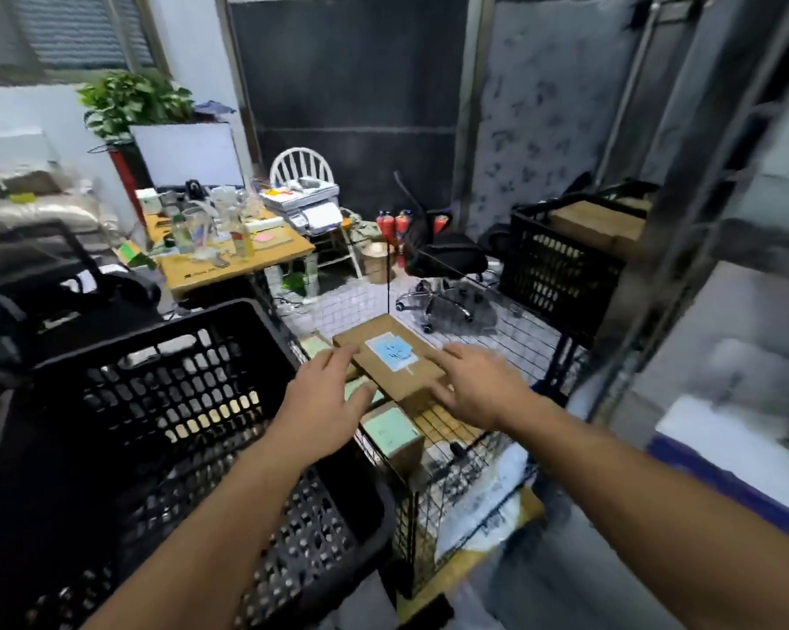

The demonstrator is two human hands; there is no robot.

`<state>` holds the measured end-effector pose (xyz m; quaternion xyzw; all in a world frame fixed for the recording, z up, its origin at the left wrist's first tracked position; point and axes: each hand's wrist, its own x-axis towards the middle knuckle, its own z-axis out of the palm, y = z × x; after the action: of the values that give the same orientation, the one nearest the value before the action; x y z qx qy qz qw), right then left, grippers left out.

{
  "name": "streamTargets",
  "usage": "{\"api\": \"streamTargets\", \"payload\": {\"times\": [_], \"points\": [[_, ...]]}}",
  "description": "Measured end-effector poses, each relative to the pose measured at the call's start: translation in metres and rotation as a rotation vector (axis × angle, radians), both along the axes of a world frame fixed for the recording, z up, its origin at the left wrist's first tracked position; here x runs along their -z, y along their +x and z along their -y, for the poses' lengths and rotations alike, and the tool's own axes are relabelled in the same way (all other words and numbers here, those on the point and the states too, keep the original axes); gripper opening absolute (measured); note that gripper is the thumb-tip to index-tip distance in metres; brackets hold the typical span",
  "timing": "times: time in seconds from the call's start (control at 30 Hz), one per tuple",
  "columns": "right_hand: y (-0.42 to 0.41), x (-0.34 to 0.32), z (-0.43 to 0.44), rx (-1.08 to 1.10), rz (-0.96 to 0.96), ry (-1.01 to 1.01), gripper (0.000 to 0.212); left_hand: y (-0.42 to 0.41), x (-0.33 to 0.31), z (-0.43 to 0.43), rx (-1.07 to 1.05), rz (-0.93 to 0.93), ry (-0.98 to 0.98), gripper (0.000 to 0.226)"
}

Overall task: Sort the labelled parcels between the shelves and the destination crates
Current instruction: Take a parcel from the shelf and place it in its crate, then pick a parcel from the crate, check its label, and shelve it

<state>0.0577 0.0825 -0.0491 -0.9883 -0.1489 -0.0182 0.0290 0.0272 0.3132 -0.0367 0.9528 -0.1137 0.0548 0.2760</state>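
Both arms are stretched out over the wire cart (526, 338), and here is the one that matters: a brown cardboard parcel (383, 327) with a blue label (391, 352), lying flat on top of the pile in that cart, dead centre of the view.

The left hand (324, 395) is at the parcel's near-left corner. Its fingers (340, 356) are straight and released, with the tips right at the cardboard edge. Whether they actually touch it, the blur won't say.

The right hand (474, 388) is over the near-right edge, fingers (456, 352) spread and relaxed, grasping nothing.

Down below the parcel there is more cargo. A green-label box (390, 431) sits nearer in the cart, just under the two hands, and another green label (313, 345) peeks out on the far side of the left hand.

At near left a big black crate (156, 402) stands just beside the cart. At far right a second black crate (560, 270) has brown boxes (597, 222) in it, tucked against the metal shelf frame (683, 220).

At the far left of the room is a wooden surface (283, 247) crowded with bottles (240, 241). A printer (308, 206) sits on a white chair (301, 166). To the right of that are the red fire extinguishers (390, 225) and a black office chair (447, 261) on the tiled floor.
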Motion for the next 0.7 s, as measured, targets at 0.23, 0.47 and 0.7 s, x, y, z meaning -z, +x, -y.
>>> {"api": "streamTargets", "payload": {"times": [0.23, 0.47, 0.7], "points": [[-0.110, 0.002, 0.047, 0.252, 0.130, -0.035, 0.058, -0.043, -0.008, 0.053, 0.245, 0.082, 0.175, 0.057], [-0.242, -0.006, 0.119, 0.619, 0.173, 0.006, 0.056, -0.087, -0.015, 0.151, 0.576, 0.141, 0.203, 0.073], [-0.382, -0.023, 0.191, 0.961, 0.261, 0.067, 0.059, -0.165, -0.021, 0.276, 0.825, 0.153, 0.043, 0.058]]}}
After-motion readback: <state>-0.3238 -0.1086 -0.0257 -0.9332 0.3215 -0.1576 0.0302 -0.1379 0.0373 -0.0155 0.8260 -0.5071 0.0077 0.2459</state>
